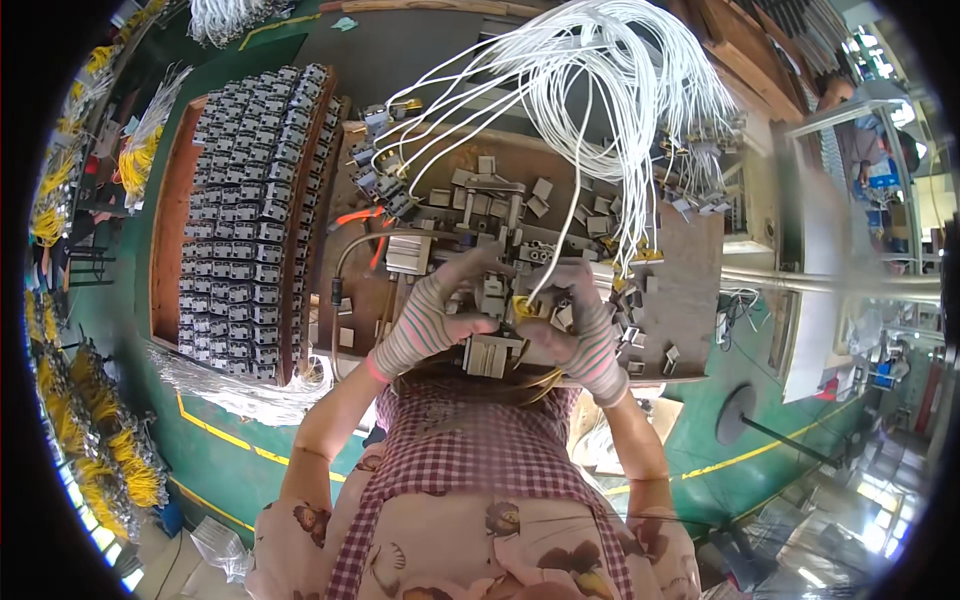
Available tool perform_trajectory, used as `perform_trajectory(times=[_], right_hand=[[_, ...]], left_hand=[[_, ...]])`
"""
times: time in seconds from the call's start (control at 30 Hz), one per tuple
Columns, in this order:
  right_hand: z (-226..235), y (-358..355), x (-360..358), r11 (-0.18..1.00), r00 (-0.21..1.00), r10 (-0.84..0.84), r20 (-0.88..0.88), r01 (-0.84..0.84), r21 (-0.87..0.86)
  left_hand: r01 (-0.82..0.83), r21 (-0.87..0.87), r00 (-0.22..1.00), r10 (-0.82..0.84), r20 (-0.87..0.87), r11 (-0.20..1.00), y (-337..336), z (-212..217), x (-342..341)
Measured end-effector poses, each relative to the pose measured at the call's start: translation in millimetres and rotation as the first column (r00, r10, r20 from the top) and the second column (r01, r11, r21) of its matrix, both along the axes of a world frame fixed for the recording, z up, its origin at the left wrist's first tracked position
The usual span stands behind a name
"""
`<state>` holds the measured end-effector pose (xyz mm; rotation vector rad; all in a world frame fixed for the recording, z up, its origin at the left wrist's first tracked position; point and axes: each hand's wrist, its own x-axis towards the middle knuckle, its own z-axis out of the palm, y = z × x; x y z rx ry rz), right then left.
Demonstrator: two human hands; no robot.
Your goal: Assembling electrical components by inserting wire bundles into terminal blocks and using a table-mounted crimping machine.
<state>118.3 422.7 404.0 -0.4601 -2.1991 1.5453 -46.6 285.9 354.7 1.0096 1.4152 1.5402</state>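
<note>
Right hand [589, 325] at white cable [573, 212], yellow end [522, 307] bodyward, axis forward-right.

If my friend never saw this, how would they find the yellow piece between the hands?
Start at the big bundle of white cables up top. Follow one hanging white cable down between the left hand and right hand. The yellow piece is there, its bright colour unlike the grey parts beside it.

Striped gloves [418, 325], checked apron [470, 450], pale pink printed top [440, 535]
</note>
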Motion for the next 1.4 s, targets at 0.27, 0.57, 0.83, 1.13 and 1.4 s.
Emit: perform_trajectory(times=[0.27, 0.57, 0.83, 1.13, 1.4], right_hand=[[-5, 1, -6, 0.992, 0.999, -0.012, -0.035, 0.017, 0.127], [-16, 0, -8, 0.996, 0.998, 0.04, -0.051, -0.035, 0.087], [-19, 0, -10, 0.998, 0.997, 0.068, -0.036, -0.068, 0.0], [-29, 6, -10, 0.949, 0.979, 0.197, -0.043, -0.202, -0.244], [-46, 21, -21, 0.855, 0.985, 0.077, 0.155, -0.145, 0.497]], left_hand=[[0.153, -0.063, 0.875, -0.165, -0.456, 0.986, -7, 7, 2], [0.077, -0.03, 0.908, -0.083, -0.411, 0.997, -18, 2, 12], [0.157, -0.036, 0.718, -0.139, -0.683, 0.987, -17, 2, 0], [-0.037, -0.145, 0.999, 0.041, 0.029, 0.989, -20, -15, 25], [-0.098, -0.296, 0.97, 0.158, 0.187, 0.95, 3, -21, 28]])
